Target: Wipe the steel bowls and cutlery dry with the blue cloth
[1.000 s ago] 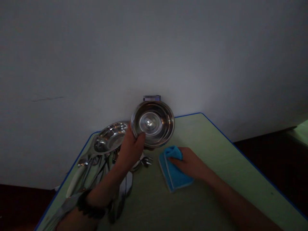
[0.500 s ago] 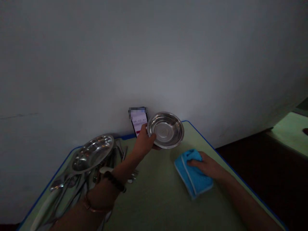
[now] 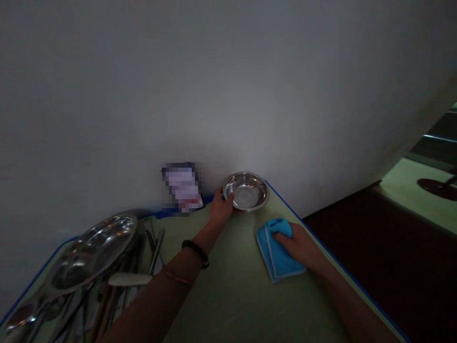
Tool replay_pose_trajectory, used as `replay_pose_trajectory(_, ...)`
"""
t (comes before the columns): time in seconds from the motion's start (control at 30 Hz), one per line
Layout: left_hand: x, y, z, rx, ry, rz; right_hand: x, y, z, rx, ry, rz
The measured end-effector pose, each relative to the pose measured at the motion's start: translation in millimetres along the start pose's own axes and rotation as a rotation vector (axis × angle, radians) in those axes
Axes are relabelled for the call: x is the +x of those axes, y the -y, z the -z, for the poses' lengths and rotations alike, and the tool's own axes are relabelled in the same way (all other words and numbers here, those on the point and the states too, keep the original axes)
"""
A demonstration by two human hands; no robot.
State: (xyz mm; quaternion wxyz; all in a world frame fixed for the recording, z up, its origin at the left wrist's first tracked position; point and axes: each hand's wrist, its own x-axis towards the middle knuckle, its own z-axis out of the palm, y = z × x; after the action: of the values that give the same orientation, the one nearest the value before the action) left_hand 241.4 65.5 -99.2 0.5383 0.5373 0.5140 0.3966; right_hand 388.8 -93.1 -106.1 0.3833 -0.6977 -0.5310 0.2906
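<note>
A shallow steel bowl [image 3: 248, 195] is near the table's far right corner, its hollow facing up and slightly towards me. My left hand [image 3: 222, 207] grips its left rim, thumb inside and the other fingers mostly hidden beneath. Whether the bowl touches the table I cannot tell. Closer to me on the right, my right hand [image 3: 294, 243] is closed on a folded blue cloth [image 3: 282, 257] with a pale edge, just above or on the table top.
A phone [image 3: 183, 188] leans against the wall [image 3: 228, 85] behind the green table [image 3: 228, 290] with blue edging. On the left lie a divided steel tray [image 3: 94, 252] and a heap of cutlery [image 3: 82, 305]. Another table [image 3: 410, 190] stands far right.
The view has swung to the right. My left hand has moved the bowl away from me, towards the far corner, and it looks lower and flatter. The right hand keeps the cloth.
</note>
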Motion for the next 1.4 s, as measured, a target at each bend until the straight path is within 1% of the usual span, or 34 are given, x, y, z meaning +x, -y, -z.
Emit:
replay_pose_trajectory(0.13,0,1,-10.5,-0.034,0.023,0.046,0,1,1,-0.019,0.013,0.005)
replay_pose_trajectory(0.23,-2,0,-11.3,-0.026,0.028,0.051,-2,2,1,-0.034,0.012,0.041)
replay_pose_trajectory(0.33,-9,0,-4.1,0.025,0.001,0.035,-4,6,-2,-0.019,0.015,0.07)
replay_pose_trajectory(0.4,-20,-1,6.2,0.066,-0.023,0.009,-6,10,-8,0.009,0.025,0.058)
replay_pose_trajectory(0.47,-35,-4,21.5,0.105,-0.023,-0.023,-8,15,-15,0.037,0.044,0.037)
replay_pose_trajectory(0.53,-54,-9,41.7,0.15,0.014,-0.054,-12,22,-22,0.056,0.073,0.038)
replay_pose_trajectory(0.63,-82,-20,79.0,0.22,0.055,-0.107,-16,35,-33,0.07,0.129,0.094)
replay_pose_trajectory(0.73,-105,-33,120.4,0.292,0.073,-0.164,-15,54,-43,0.091,0.163,0.175)
replay_pose_trajectory(0.77,-110,-37,134.4,0.397,0.071,-0.211,-14,61,-46,0.105,0.159,0.191)
replay_pose_trajectory(0.87,-119,-50,175.6,0.664,-0.024,-0.312,-6,90,-55,0.192,0.144,0.178)
replay_pose_trajectory(0.93,-123,-58,201.1,0.801,-0.074,-0.327,0,113,-61,0.277,0.149,0.181)
replay_pose_trajectory(1.03,-127,-69,233.2,0.889,-0.122,-0.338,10,149,-71,0.368,0.189,0.232)
replay_pose_trajectory(1.1,-128,-72,248.8,0.947,-0.183,-0.353,17,168,-76,0.406,0.27,0.244)
replay_pose_trajectory(1.17,-126,-70,259.8,1.054,-0.273,-0.333,23,179,-80,0.41,0.342,0.236)
replay_pose_trajectory(1.23,-120,-62,267.8,1.184,-0.348,-0.243,30,180,-84,0.386,0.374,0.224)
replay_pose_trajectory(1.27,-116,-55,271.2,1.266,-0.356,-0.155,33,179,-85,0.367,0.394,0.224)
replay_pose_trajectory(1.3,-112,-48,274.3,1.293,-0.367,-0.106,36,176,-85,0.343,0.426,0.234)
replay_pose_trajectory(1.4,-100,-25,282.5,1.315,-0.39,0.009,40,170,-83,0.214,0.532,0.351)
